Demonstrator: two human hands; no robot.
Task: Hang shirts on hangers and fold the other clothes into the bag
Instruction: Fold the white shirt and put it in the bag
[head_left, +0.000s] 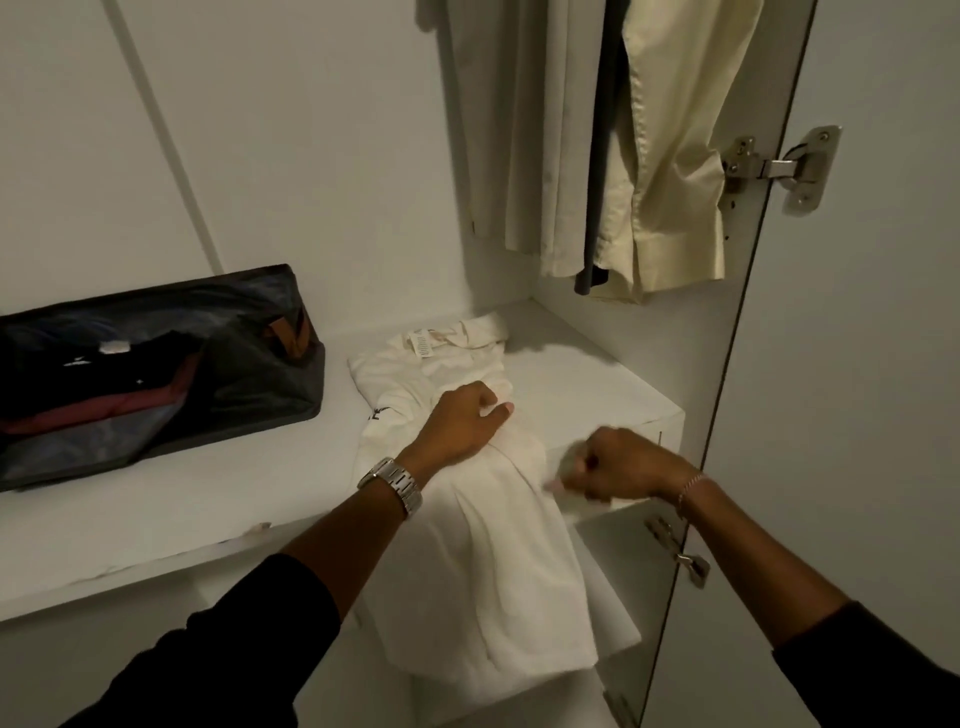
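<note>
Head cam, only view I've got. White garment (483, 525) lies on the shelf (156, 519) w/ its long axis running from the back, where the label shows, toward me, and its near end hangs off the shelf's front edge. Left hand (462, 421) sits on top of it near the middle, fingers curled down, pinning or pinching the cloth; can't tell which. Right hand (618, 465) is at the garment's right edge, just beside it, fingers curled tight. It's blurred, so I can't say if it has any cloth or nothing at all.

Key relation: the garment is directly under the left hand and to the left of the right hand, so I judge a fold would come across the long axis, or the hanging end gets brought up. Left hand's the nearer one, already on it.

Looks: off-white, soft, creased lengthwise, small dark mark near the left edge. Prob. half-folded.

Bag (156, 364) lies open on the shelf well to the left, w/ dark and red folded clothes inside. Shirts (660, 156) hang above right.
</note>
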